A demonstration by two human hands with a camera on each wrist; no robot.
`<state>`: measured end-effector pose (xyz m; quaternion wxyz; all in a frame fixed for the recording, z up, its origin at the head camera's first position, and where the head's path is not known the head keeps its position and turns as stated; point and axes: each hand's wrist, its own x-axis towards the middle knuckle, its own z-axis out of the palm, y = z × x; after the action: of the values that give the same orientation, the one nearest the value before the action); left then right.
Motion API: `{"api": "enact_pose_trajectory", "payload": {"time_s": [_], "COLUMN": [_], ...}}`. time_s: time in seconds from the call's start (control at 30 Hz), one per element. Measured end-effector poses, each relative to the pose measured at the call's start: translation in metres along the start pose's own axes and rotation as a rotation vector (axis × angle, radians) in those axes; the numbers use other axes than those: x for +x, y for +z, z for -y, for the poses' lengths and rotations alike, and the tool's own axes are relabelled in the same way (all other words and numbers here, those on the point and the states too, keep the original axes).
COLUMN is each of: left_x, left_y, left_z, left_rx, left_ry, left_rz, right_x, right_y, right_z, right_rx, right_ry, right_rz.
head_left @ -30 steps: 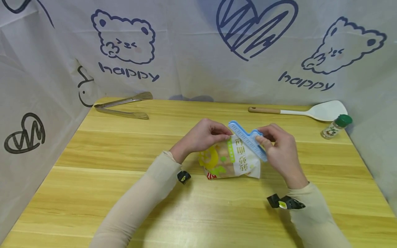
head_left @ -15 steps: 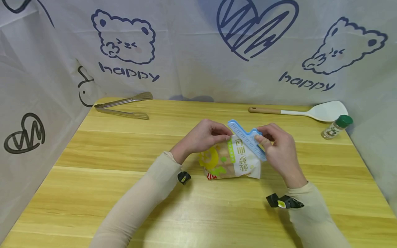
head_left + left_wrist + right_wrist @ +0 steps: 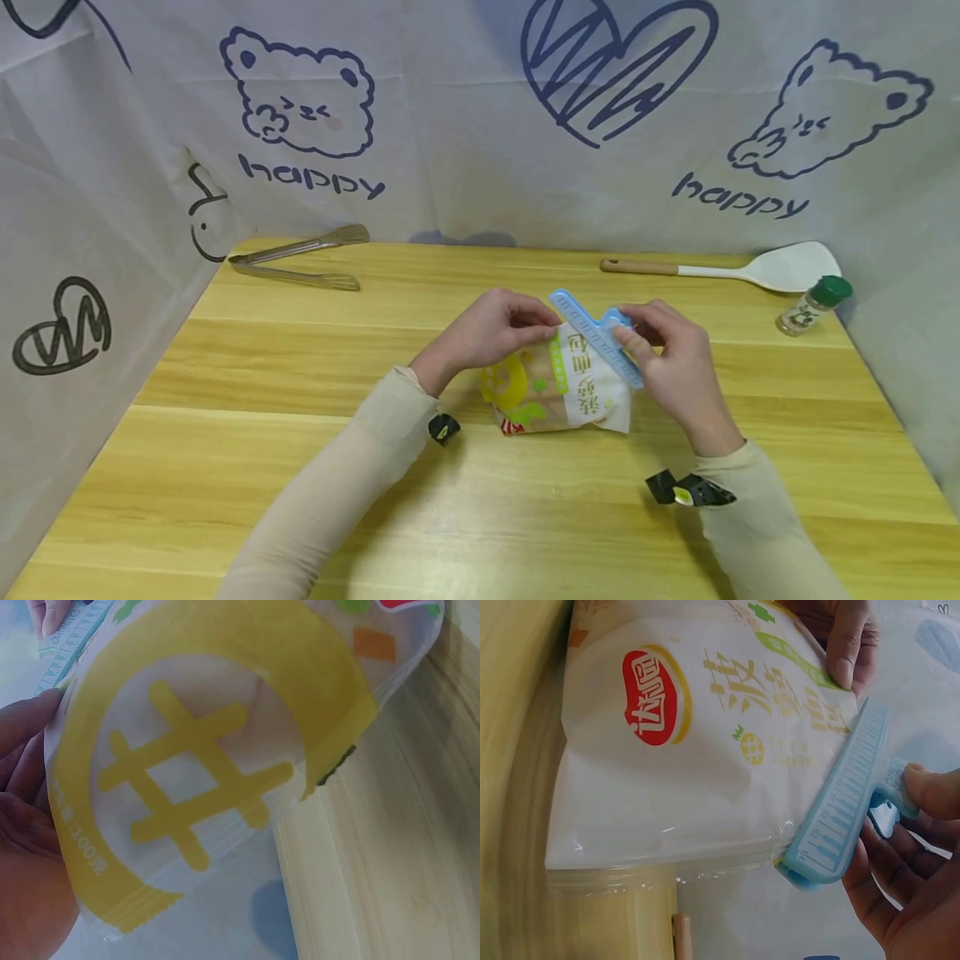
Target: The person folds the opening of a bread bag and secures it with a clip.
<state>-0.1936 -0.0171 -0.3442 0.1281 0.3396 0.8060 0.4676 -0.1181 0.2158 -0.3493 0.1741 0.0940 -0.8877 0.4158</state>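
A white and yellow plastic bread bag stands on the table between the two hands. My left hand pinches its upper edge between thumb and fingers. With thumb and fingers, my right hand grips the handle of a light blue bag clip. The clip's long bar, marked like a ruler, slants along the bag's edge, its lower end at a corner in the right wrist view. From the left wrist, the printed bag fills most of the view and hides part of the clip.
Metal tongs lie at the table's back left. At the back right are a white spatula with a wooden handle and a green-capped seasoning jar. A white cloth with drawings hangs behind the wooden table.
The clip has shifted very slightly left along the bag's edge with my right hand. My left hand keeps its pinch in nearly the same place.
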Motion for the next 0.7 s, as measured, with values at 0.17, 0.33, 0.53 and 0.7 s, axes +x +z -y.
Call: {"api": "enact_pose_trajectory", "payload": {"time_s": [0.17,0.33,0.53,0.7], "left_x": [-0.002,-0.007,-0.019,-0.027], "left_y": [-0.003,-0.006,-0.015,-0.024], "left_z": [0.002,0.007,0.017,0.024], "left_rx": [0.041,0.076,0.081,0.079], "left_ry": [-0.011,-0.012,-0.036,-0.041], "left_rz": [-0.006,-0.009,-0.025,-0.031], "right_x": [0.0,-0.002,-0.003,-0.002], "right_y": [0.0,0.0,-0.002,-0.003], "right_z": [0.0,-0.002,-0.006,-0.007], "right_rx": [-0.011,-0.011,-0.003,-0.008], "right_ry": [-0.021,-0.044,-0.038,-0.031], "right_rz": [-0.006,-0.013,-0.01,-0.002]}}
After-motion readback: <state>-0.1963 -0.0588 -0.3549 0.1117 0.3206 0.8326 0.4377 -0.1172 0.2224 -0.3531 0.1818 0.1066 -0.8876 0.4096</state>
